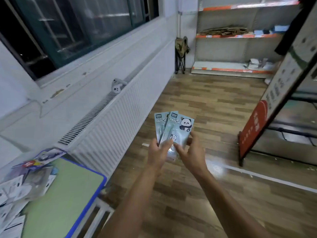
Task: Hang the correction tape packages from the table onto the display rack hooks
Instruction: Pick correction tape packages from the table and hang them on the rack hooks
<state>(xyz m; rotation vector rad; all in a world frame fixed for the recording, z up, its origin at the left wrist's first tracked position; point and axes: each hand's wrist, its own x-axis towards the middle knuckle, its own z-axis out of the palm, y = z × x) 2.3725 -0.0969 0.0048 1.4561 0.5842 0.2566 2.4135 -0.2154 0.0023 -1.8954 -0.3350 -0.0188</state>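
1. Holding two packages out over the floor, you are between the table and the rack, so this reads as the carrying stage, with no hanging yet done on any hook that shows.
2. You have the two cards fanned: one tilts left behind, the other lies in front and leans right, its panda print facing you.
3. Your left hand grips the lower ends of both cards, thumb across the front and fingers curled behind.
4. Your right hand meets the front card at its lower right edge; the thumb and forefinger pinch it, and it looks as if you are parting it from the other one.
5. Both forearms reach forward and converge, the hands nearly touching at the cards' base.
6. You still have stock left: a loose heap of packets lies on the table's left side, by your left elbow, though blur keeps you from telling which are correction tape.
7. Only the rack's slanted side panel and dark frame show at the right edge; its hooks are not clearly visible, so you cannot judge how many cards already hang there.
8. Most of the job appears to remain.
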